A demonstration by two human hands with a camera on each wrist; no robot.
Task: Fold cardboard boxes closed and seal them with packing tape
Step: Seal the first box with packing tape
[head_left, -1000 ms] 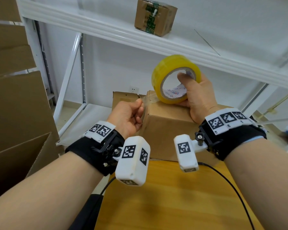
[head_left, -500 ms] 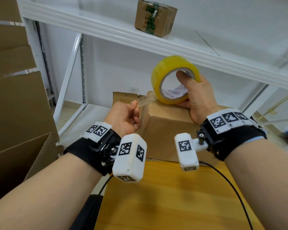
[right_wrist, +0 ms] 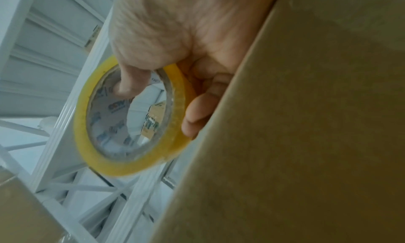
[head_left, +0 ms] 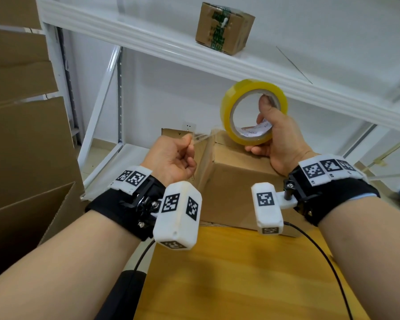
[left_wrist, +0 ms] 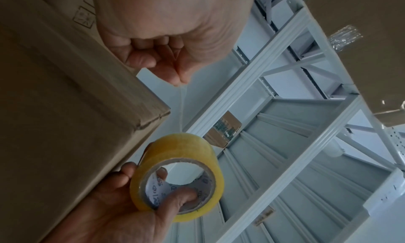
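Yellow tape roll [head_left: 254,112] in mid-frame, pulled a little further from its loose end than a second ago.

Clear strip [head_left: 203,136] now stretched longer between the hands above the closed cardboard box [head_left: 238,181] on the wooden table [head_left: 252,273] at lower centre. Pinched at its end between thumb and curled fingers of the left hand [head_left: 173,158]; gripped on the roll by the right hand [head_left: 280,142], thumb hooked through the core, fingers underneath. Probably enough length soon to lay over the box's top seam; nothing stuck down yet. Small taped box [head_left: 224,27] on the white shelf [head_left: 148,38], upper frame.
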